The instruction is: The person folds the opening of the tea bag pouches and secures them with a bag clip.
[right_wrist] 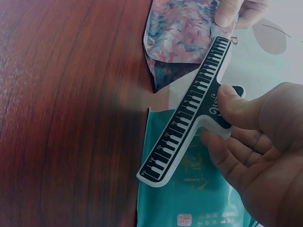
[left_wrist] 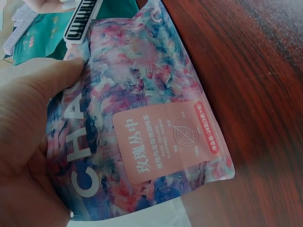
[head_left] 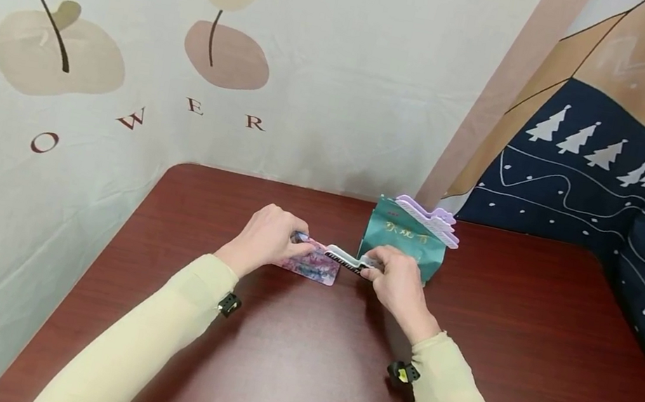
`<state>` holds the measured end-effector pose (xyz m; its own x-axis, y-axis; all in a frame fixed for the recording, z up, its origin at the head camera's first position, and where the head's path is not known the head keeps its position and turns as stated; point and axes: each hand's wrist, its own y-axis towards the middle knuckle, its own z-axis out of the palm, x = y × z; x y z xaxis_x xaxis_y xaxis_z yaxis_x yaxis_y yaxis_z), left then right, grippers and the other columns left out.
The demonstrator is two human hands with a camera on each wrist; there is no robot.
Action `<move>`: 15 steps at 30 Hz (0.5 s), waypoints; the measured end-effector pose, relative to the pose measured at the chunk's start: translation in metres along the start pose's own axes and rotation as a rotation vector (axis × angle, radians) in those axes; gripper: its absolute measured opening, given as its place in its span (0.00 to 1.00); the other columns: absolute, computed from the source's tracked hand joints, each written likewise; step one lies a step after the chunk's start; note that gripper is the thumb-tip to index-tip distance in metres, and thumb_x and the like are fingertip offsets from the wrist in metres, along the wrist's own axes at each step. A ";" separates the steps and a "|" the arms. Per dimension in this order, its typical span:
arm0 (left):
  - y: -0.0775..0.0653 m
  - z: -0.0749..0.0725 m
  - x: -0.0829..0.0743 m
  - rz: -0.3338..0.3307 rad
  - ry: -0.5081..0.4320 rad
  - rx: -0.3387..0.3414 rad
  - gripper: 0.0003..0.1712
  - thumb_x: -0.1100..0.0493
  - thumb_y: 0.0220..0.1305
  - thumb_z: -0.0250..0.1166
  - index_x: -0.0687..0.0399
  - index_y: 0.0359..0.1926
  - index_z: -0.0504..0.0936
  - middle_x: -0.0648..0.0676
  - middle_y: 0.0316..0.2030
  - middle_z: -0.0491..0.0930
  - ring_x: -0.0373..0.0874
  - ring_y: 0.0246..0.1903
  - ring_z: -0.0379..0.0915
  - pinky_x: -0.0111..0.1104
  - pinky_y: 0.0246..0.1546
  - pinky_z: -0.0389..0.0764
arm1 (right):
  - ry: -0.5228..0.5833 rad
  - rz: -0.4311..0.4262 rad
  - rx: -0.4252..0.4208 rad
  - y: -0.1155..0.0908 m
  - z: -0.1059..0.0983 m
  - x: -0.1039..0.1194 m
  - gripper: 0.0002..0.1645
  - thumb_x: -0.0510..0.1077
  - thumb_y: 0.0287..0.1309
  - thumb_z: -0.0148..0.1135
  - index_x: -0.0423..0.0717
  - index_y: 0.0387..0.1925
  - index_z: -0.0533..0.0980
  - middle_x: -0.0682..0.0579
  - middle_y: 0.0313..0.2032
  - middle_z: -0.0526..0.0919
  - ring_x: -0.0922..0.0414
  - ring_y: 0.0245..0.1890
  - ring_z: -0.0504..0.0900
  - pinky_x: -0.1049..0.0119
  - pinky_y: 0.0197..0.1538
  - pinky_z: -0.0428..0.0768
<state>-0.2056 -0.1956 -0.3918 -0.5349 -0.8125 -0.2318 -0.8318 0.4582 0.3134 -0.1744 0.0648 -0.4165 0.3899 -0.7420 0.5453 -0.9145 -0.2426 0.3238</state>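
Note:
My left hand (head_left: 271, 239) grips a pink-and-blue tea pouch (left_wrist: 147, 71) along its top edge, thumb across the front. White letters and a pink label show on the pouch. With thumb and fingers, my right hand (right_wrist: 265, 137) pinches the handle of a bag clip (right_wrist: 187, 109) patterned like piano keys, black and white. The clip's far end overlaps the pouch's top corner in the right wrist view, close to my left fingertips. In the head view the clip lies slantwise between both hands.
A green pouch (head_left: 380, 228) with gold characters stands just behind my right hand, a lilac clip (head_left: 427, 220) across its top. Both hands are over a dark red-brown wooden table (head_left: 294, 367). Printed cloths (head_left: 344, 69) hang behind the table and at its left.

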 end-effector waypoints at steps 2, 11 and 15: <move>0.000 0.001 0.000 0.006 0.008 -0.014 0.11 0.46 0.58 0.78 0.47 0.27 0.91 0.45 0.19 0.84 0.41 0.19 0.69 0.37 0.25 0.70 | 0.010 0.001 -0.002 0.001 0.001 -0.001 0.08 0.34 0.52 0.78 0.43 0.35 0.87 0.50 0.34 0.87 0.50 0.34 0.82 0.53 0.40 0.80; 0.000 0.003 0.001 0.007 0.022 -0.021 0.11 0.46 0.57 0.78 0.46 0.27 0.91 0.44 0.17 0.82 0.42 0.18 0.68 0.38 0.25 0.70 | 0.069 0.001 -0.015 0.002 0.004 0.000 0.08 0.34 0.50 0.79 0.42 0.33 0.86 0.49 0.33 0.88 0.53 0.30 0.81 0.57 0.37 0.78; 0.000 0.003 0.001 0.002 0.020 -0.012 0.12 0.46 0.58 0.78 0.46 0.27 0.91 0.44 0.17 0.82 0.40 0.18 0.67 0.38 0.27 0.70 | 0.084 -0.006 -0.026 0.002 0.005 0.000 0.08 0.34 0.50 0.79 0.42 0.33 0.86 0.49 0.33 0.88 0.53 0.30 0.82 0.57 0.37 0.79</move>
<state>-0.2065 -0.1951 -0.3947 -0.5329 -0.8191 -0.2125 -0.8291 0.4553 0.3244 -0.1767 0.0614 -0.4197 0.4037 -0.6856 0.6057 -0.9096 -0.2298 0.3462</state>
